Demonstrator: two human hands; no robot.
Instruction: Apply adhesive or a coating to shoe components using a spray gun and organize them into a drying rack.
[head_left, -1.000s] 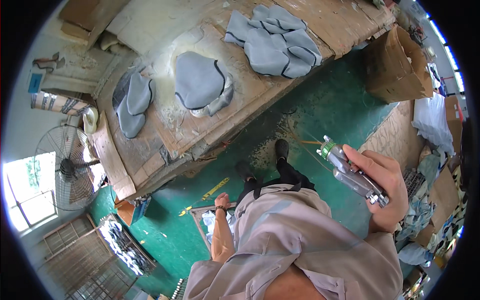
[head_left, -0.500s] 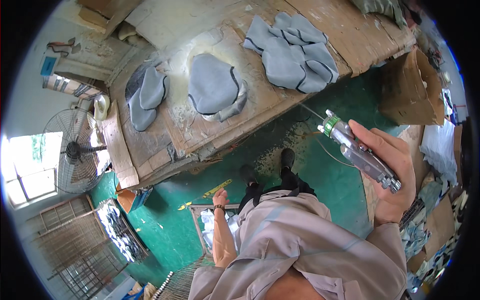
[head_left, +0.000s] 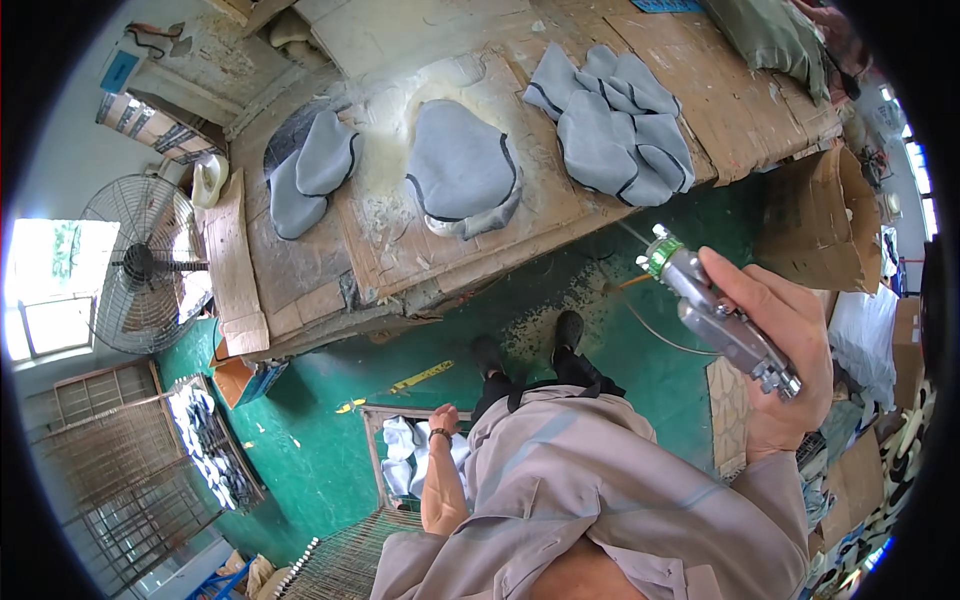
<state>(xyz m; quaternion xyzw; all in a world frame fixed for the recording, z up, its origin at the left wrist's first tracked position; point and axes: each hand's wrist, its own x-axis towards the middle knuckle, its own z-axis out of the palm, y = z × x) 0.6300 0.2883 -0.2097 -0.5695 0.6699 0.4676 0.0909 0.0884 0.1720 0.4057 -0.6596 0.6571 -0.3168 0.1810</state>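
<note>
Spray gun (head_left: 720, 318), metal with a green collar: one, held out in front of the workbench (head_left: 740, 110), off the right part of its near edge. Right hand (head_left: 790, 340): wrapped firmly around the gun. Left hand (head_left: 443, 420): lowered in front of the workbench, fingers loosely curled, near a framed rack (head_left: 373, 450) of pale pieces; whether it grips anything, cannot tell.

Surface: workbench topped with worn brown board, whitish residue (head_left: 385, 150) crusted about its middle. Room: green floor (head_left: 310, 430) in front of the workbench, marked by a yellow strip (head_left: 422, 377); wire-caged fan (head_left: 138, 262) off the workbench's left end, bright window (head_left: 50, 290) behind the fan; open carton (head_left: 815, 225) off its right end.

Count: dark-edged grey pieces, two overlapping (head_left: 325, 155) on the workbench's left part; one large grey piece (head_left: 455, 160) at its middle, over a pale form (head_left: 455, 228); one heap (head_left: 600, 140) on its right part, exact number hidden by overlap. Caged fans, one. Dark shoes (head_left: 570, 330), two, before the workbench.
</note>
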